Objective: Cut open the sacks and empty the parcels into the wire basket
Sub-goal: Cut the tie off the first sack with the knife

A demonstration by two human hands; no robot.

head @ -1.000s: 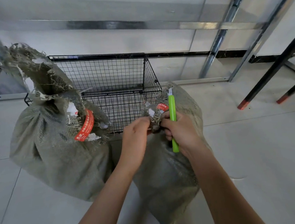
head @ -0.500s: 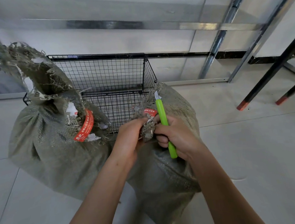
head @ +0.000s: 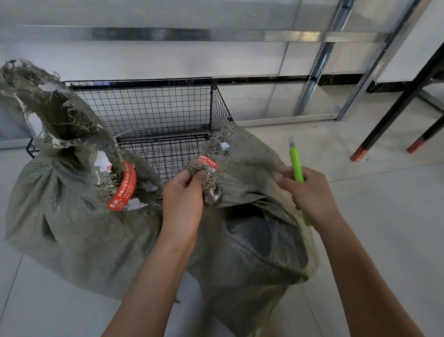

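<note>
Wide open on the floor [head: 395, 229] right of the near sack [head: 250, 267], as far as the black legs [head: 399, 109] at the far right. Blocked straight ahead by the wire basket [head: 158, 112], open at the top, both sacks crowding its near side. Hemmed in on the left by the tall tied sack [head: 68, 223], pressed against the near sack. Between left grip [head: 183, 200] and right grip [head: 312, 198], a gaping sack mouth, with the green knife [head: 297, 167] standing blade-up at its right edge. Closed off behind the basket by slanted metal posts [head: 312, 81].
</note>
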